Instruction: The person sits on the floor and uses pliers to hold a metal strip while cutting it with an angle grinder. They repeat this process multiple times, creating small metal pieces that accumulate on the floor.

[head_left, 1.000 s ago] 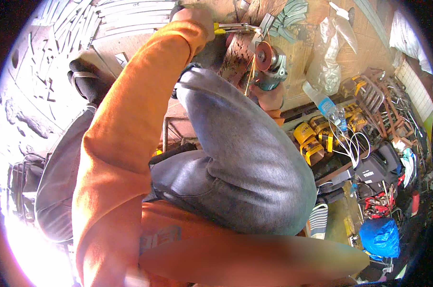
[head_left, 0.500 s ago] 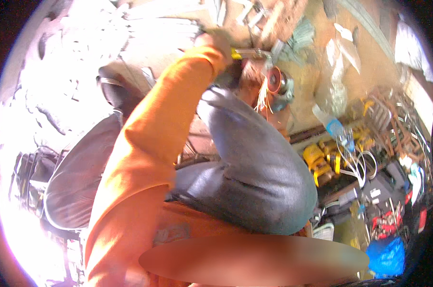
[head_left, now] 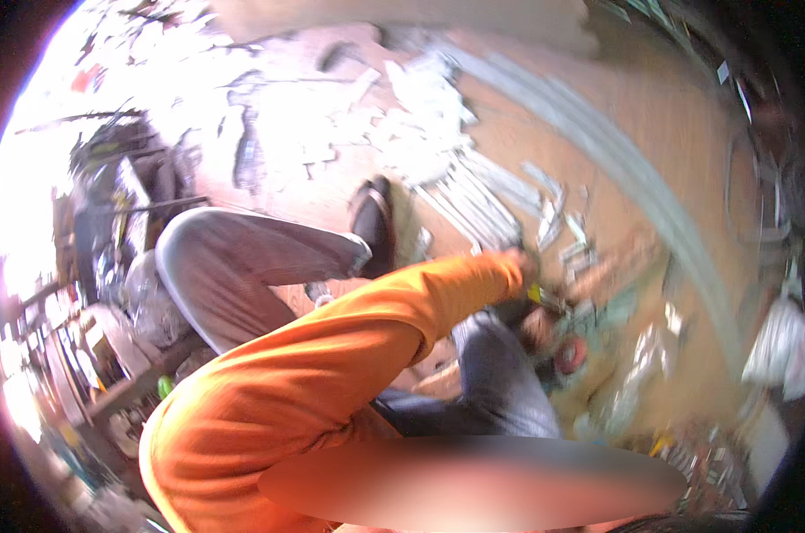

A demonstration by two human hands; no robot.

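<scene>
My left hand (head_left: 520, 259), at the end of a long orange sleeve (head_left: 331, 364), reaches out over my right shin. Its fingers look closed on a tool with a yellow part (head_left: 535, 291); motion blur hides the tool's shape. Just beyond is a smeared skin-coloured shape (head_left: 537, 327), which could be my right hand or a foot. Beside that shape lies a round tool with a red disc (head_left: 569, 354), like an angle grinder. My right arm is hidden behind my leg and the blurred oval.
My shoe (head_left: 372, 222) rests on the floor beside several pale strips (head_left: 465, 209). A long grey strip (head_left: 616, 160) curves across the floor. White bags (head_left: 777, 346) stand at right, and cluttered shelving (head_left: 83, 355) lines the left. Clear plastic wrap (head_left: 638, 369) lies near the disc.
The view has swung leftward, so the floor, legs and left hand appear farther right and lower. Orange streaks by the disc no longer show. The left hand stays closed near the yellow part.
</scene>
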